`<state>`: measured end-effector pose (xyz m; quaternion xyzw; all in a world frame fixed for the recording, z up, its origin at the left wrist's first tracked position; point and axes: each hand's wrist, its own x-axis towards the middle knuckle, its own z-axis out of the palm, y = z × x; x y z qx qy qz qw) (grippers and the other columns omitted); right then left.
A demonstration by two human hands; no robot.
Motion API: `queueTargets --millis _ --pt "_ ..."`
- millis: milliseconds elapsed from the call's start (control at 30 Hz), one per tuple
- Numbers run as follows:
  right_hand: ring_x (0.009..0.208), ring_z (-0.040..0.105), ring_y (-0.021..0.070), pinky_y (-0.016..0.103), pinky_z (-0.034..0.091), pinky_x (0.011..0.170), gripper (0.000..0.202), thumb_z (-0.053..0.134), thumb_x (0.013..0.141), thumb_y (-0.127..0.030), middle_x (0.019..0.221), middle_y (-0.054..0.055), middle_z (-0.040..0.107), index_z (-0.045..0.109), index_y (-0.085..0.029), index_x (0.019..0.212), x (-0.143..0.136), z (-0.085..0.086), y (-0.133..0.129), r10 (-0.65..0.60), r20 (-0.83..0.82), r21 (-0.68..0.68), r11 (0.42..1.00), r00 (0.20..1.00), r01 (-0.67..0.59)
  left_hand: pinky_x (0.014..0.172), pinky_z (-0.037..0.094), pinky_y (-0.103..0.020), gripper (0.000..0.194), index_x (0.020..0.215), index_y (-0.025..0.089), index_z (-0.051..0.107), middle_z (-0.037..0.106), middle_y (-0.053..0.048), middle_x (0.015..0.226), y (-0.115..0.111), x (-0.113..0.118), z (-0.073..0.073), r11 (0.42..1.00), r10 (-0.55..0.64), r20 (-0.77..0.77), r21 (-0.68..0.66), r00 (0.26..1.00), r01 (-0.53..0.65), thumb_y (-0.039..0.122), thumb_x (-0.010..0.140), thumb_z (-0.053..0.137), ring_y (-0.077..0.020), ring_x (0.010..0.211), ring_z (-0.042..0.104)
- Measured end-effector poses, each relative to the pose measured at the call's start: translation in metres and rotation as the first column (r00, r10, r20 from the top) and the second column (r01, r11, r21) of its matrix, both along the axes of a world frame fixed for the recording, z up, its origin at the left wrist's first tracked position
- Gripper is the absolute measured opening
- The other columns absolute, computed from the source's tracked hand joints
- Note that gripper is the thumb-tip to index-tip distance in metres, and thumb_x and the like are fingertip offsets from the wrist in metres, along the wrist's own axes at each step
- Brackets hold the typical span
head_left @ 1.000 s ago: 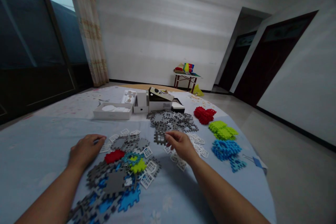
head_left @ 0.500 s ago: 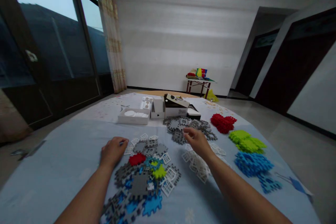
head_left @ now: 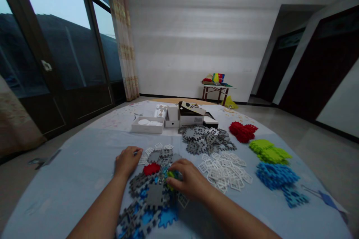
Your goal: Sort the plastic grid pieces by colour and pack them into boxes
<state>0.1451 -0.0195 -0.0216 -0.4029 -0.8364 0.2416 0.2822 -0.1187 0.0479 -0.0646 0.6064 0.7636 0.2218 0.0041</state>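
My left hand [head_left: 128, 161] rests on the cloth at the left edge of a mixed pile, its fingers curled closed. A small dark bit shows at its fingertips, too small to name. My right hand [head_left: 187, 179] is over the pile with thumb and fingers apart, around a lime-green interlocking plastic piece [head_left: 170, 174] that it partly hides. Whether it touches the piece is unclear. Close by lie a red piece [head_left: 151, 169], a grey square piece [head_left: 155, 195], blue pieces [head_left: 167, 217] and white lattice pieces [head_left: 183, 200].
Sorted heaps lie to the right: white lattices [head_left: 224, 170], grey pieces [head_left: 207, 138], red pieces [head_left: 242, 132], green pieces [head_left: 269, 152] and blue pieces [head_left: 276, 175]. Behind them stand a white tray [head_left: 147, 128] and an open box [head_left: 192, 119]. A blue tag [head_left: 327, 199] lies near the right edge.
My right hand has moved left and nearer, from between the grey and white heaps to the green piece in the mixed pile. My left hand stays in place. The view has shifted slightly.
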Motion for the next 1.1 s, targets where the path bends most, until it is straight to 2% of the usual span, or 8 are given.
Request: queueTargets --millis 167,333,467,600,700,767,933,1100 --pt "0.096 0.054 0.0204 0.031 0.04 0.085 0.03 0.067 0.071 -0.035 0.1 0.007 0.063 0.066 -0.021 0.097 -0.002 -0.004 -0.002 0.022 0.02 0.033 0.999 1.0 -0.022 0.08 0.04 -0.035 0.038 0.092 0.026 0.066 0.064 -0.004 0.109 0.001 0.0 0.001 1.0 0.001 0.002 -0.016 1.0 -0.001 0.044 0.079 0.035 -0.0242 0.102 0.055" --pt "0.088 0.056 0.0163 0.027 0.04 0.081 0.015 0.058 0.078 -0.025 0.089 0.004 0.065 0.068 -0.02 0.088 0.007 -0.002 0.0 -0.037 -0.095 0.041 0.998 0.995 0.041 0.08 0.04 -0.036 0.04 0.092 0.025 0.067 0.064 -0.006 0.109 0.002 -0.001 0.001 1.0 -0.014 0.004 -0.025 1.0 0.014 0.044 0.079 0.034 -0.0252 0.102 0.055" --pt "0.076 0.057 0.0147 0.024 0.042 0.068 0.02 0.054 0.08 -0.031 0.08 0.004 0.065 0.068 -0.017 0.083 0.026 0.002 0.003 -0.187 -0.268 -0.107 0.981 0.945 0.164 0.079 0.041 -0.038 0.043 0.094 0.024 0.067 0.063 -0.007 0.11 0.004 -0.001 0.001 1.0 -0.009 0.008 -0.029 1.0 0.009 0.046 0.078 0.033 -0.027 0.103 0.054" --pt "0.059 0.051 0.0107 0.021 0.037 0.055 0.027 0.052 0.08 -0.037 0.062 0.0 0.059 0.066 -0.014 0.076 0.045 -0.002 0.003 -0.244 -0.386 -0.312 0.942 0.89 0.123 0.08 0.041 -0.04 0.044 0.094 0.024 0.066 0.063 -0.008 0.11 0.005 -0.002 0.001 0.999 -0.013 0.014 -0.04 1.0 0.014 0.047 0.078 0.033 -0.0279 0.103 0.054" --pt "0.049 0.043 0.0081 0.02 0.031 0.047 0.029 0.052 0.08 -0.037 0.053 -0.003 0.052 0.066 -0.013 0.072 0.053 -0.009 0.0 -0.237 -0.303 -0.417 0.904 0.923 0.095 0.079 0.041 -0.041 0.045 0.095 0.024 0.067 0.063 -0.009 0.111 0.008 -0.004 0.0 0.998 -0.021 0.013 -0.057 1.0 0.022 0.049 0.077 0.034 -0.0291 0.103 0.054" --pt "0.051 0.045 0.0085 0.02 0.031 0.048 0.028 0.05 0.081 -0.035 0.056 -0.002 0.055 0.067 -0.013 0.076 0.056 -0.012 -0.002 -0.21 -0.204 -0.399 0.91 0.956 0.115 0.079 0.041 -0.042 0.045 0.096 0.024 0.066 0.062 -0.009 0.113 0.01 -0.006 -0.002 0.997 -0.029 0.008 -0.067 1.0 0.03 0.049 0.078 0.033 -0.03 0.104 0.054" --pt "0.072 0.057 0.014 0.024 0.04 0.067 0.03 0.054 0.079 -0.037 0.087 0.004 0.065 0.066 -0.017 0.099 0.061 -0.008 -0.011 -0.223 0.015 -0.139 0.965 0.975 0.223 0.078 0.04 -0.041 0.047 0.099 0.024 0.065 0.06 -0.01 0.115 0.012 -0.008 -0.002 0.995 -0.033 -0.005 -0.093 0.999 0.033 0.05 0.079 0.031 -0.0304 0.106 0.052" --pt "0.09 0.057 0.0241 0.034 0.043 0.078 0.066 0.058 0.066 -0.063 0.104 0.01 0.059 0.054 -0.022 0.117 0.059 -0.001 -0.027 -0.232 0.226 -0.002 0.971 0.946 0.239 0.076 0.041 -0.037 0.047 0.099 0.025 0.066 0.062 -0.007 0.115 0.015 -0.012 -0.001 0.994 -0.033 -0.026 -0.105 0.999 0.03 0.052 0.079 0.034 -0.0286 0.103 0.054"
